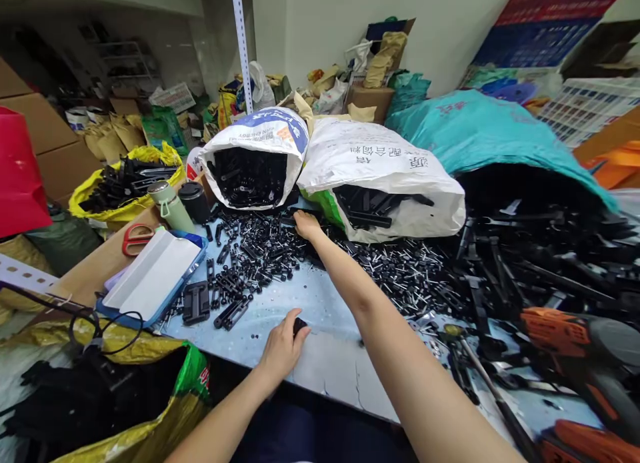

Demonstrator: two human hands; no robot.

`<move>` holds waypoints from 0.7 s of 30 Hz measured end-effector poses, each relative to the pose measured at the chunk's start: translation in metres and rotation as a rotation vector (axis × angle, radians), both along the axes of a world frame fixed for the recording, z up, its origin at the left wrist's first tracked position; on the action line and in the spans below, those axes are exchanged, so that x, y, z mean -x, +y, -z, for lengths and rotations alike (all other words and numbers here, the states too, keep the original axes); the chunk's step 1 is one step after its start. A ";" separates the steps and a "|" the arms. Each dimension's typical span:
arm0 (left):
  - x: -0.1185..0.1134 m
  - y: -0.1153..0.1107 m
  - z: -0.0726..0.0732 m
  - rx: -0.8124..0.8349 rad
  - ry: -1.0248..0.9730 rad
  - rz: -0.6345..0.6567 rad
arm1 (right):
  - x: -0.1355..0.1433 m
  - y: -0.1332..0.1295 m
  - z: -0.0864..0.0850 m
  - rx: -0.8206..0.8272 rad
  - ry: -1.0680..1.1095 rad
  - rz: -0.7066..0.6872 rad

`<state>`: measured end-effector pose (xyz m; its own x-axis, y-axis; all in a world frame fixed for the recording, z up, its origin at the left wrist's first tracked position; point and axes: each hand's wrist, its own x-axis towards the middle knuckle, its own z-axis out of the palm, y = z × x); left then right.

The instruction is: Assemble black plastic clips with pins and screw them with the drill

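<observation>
My left hand is near the table's front edge, with a small black part held between thumb and fingers. My right hand reaches to the back of the pile, between two white sacks, touching black parts there; its fingertips are partly hidden, and what they hold is too small to tell. Small black parts and black-headed screws lie heaped around it on the light blue table. Behind stand a white and blue sack and a white sack, both open towards me and holding black parts.
A teal sack spills long black parts at right, near an orange power drill. At left are a blue tray, red scissors, a green bottle and a black cup. A yellow sack hangs open at lower left.
</observation>
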<state>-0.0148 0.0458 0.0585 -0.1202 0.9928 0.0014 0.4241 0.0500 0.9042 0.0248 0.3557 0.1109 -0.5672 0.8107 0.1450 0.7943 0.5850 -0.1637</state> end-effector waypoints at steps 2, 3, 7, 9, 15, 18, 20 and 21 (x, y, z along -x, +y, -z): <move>0.000 -0.002 0.003 0.040 0.050 0.019 | -0.010 -0.011 -0.011 -0.021 -0.012 -0.027; 0.001 -0.002 0.005 0.049 0.083 0.040 | -0.017 -0.020 -0.016 -0.043 -0.012 -0.045; 0.002 -0.005 0.015 -0.053 0.283 0.164 | -0.064 -0.101 -0.010 -0.165 -0.064 -0.142; 0.004 -0.008 0.023 -0.141 0.416 0.197 | -0.098 -0.161 0.010 -0.153 -0.162 -0.165; 0.014 -0.021 0.044 -0.185 0.650 0.179 | -0.163 -0.289 0.072 -0.026 -0.159 -0.159; 0.013 -0.023 0.032 -0.214 0.471 0.196 | -0.159 -0.297 0.072 0.178 0.211 -0.047; 0.004 -0.023 0.016 -0.212 0.279 0.252 | -0.152 -0.296 0.065 0.434 0.581 0.076; -0.002 -0.023 0.008 -0.201 0.188 0.279 | -0.149 -0.296 0.062 0.577 0.757 0.125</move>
<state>-0.0128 0.0228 0.0503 0.1752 0.9650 0.1952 0.5556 -0.2606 0.7896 0.1738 0.0600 0.0493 -0.3914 0.9202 -0.0029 0.4106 0.1718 -0.8955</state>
